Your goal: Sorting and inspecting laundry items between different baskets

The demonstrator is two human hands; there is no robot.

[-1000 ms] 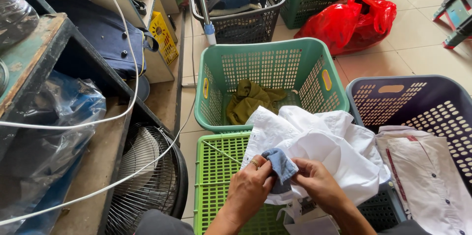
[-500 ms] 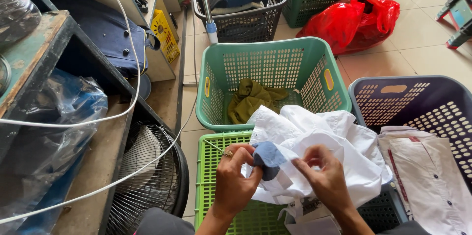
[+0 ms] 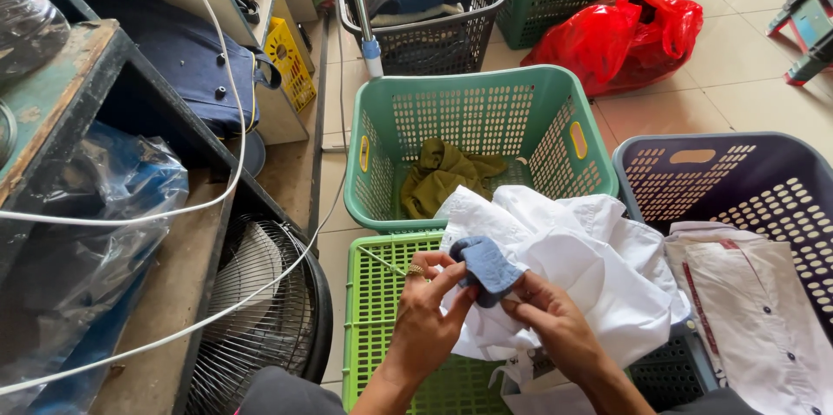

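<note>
A small blue denim-like cloth piece (image 3: 486,264) sits against a crumpled white shirt (image 3: 590,267) low in the middle of the head view. My left hand (image 3: 427,318), with a ring on one finger, pinches the blue piece from the left. From below and right, my right hand (image 3: 548,321) grips the blue piece and the white fabric under it. The shirt lies over a bright green crate (image 3: 375,311) and a dark basket.
A teal basket (image 3: 373,198) holding an olive garment (image 3: 442,175) stands just beyond. A purple basket (image 3: 764,172) with a pale shirt (image 3: 764,311) is at right. A fan (image 3: 260,311), white cords, shelves and a red bag (image 3: 625,33) surround them.
Both hands shifted on the blue piece: it rose and unfolded half a second ago, and now sits bunched again between the fingers. The baskets have not moved.
</note>
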